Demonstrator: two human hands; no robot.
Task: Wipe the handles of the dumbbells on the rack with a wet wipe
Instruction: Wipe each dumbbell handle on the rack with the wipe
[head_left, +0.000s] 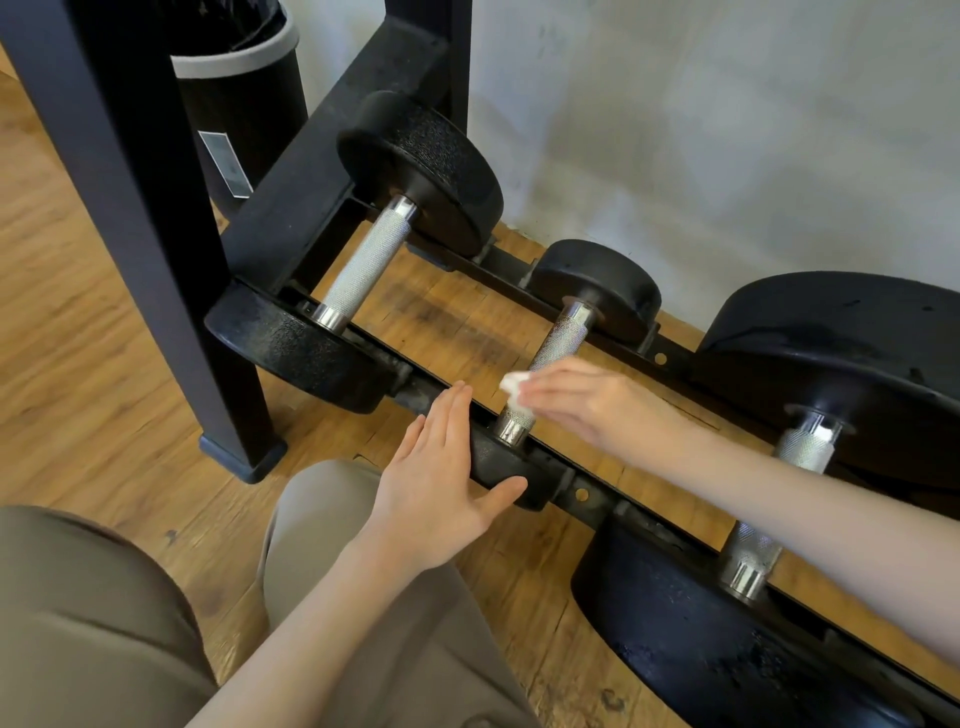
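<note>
Now right hand (587, 402) fingers pinch wipe (515, 387) on middle handle (545, 379) to scrub; left hand (441, 478), fingers straight, steadies dumbbell head (506, 467) at rack (582, 493) front rail.

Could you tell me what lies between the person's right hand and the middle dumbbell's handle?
In the head view, a crumpled white wet wipe lies between the right hand and the middle dumbbell's handle, pressed against it.
</note>
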